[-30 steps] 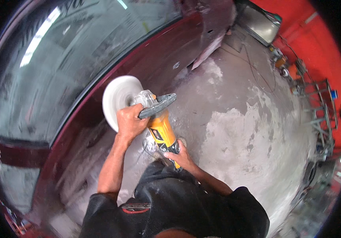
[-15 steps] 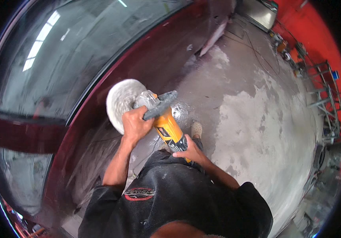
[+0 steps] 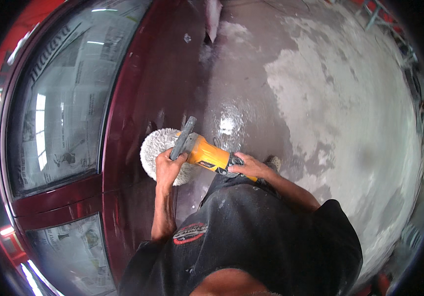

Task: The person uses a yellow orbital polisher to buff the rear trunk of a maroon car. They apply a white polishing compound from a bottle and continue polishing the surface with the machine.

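A yellow and black polisher [image 3: 211, 156] lies slantwise across the front of my body. My left hand [image 3: 167, 168] is closed round its dark grey front handle [image 3: 184, 137]. Around the rear part of the body, my right hand [image 3: 249, 166] is wrapped, with its thumb side uppermost. The fluffy white wool pad [image 3: 156, 148] points left, toward the dark red side of a car [image 3: 120, 129]. Whether the pad touches the paint I cannot tell. Part of the pad is hidden behind my left hand and the handle.
Newspaper sheets show behind the car's windows [image 3: 71, 108]. The concrete floor [image 3: 330, 123] is wet and dark beside the car, with paler patches to the right. A shoe [image 3: 273, 162] shows just past my right hand. Metal frames [image 3: 377, 15] stand at the far right.
My view has turned, so the car's side now runs more upright in the picture. The polisher has swung to a flatter slant, and its pad sits lower. Both hands keep their holds.
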`<action>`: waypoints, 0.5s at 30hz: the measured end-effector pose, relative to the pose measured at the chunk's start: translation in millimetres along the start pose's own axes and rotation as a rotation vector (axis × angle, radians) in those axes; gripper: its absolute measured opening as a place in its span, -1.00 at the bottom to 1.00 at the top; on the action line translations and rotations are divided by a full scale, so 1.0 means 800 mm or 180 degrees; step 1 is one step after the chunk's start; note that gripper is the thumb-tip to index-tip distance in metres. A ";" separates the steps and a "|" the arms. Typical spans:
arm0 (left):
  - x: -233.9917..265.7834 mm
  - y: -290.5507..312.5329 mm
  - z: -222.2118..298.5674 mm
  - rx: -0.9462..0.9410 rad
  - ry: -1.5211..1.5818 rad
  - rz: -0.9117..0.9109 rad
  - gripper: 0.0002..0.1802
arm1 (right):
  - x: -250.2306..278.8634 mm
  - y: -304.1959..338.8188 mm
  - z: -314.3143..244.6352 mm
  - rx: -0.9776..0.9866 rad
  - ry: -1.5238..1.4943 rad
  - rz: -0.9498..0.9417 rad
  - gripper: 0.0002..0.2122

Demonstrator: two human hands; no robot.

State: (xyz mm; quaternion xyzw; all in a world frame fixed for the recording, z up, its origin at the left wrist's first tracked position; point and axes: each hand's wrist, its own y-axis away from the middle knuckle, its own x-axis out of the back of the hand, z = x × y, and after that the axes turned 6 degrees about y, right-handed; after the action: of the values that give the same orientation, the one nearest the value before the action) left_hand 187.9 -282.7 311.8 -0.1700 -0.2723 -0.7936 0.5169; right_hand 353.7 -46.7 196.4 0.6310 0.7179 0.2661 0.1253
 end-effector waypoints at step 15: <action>0.026 -0.060 0.098 0.1205 -0.0262 -0.1040 -0.68 | 0.074 -0.046 0.044 -0.0878 0.0212 0.0369 -0.34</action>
State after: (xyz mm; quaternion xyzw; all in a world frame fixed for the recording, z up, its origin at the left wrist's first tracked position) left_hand 134.7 -234.8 373.2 -0.0561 -0.4607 -0.7939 0.3929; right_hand 331.0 16.3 156.8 0.6390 0.6406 0.3898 0.1714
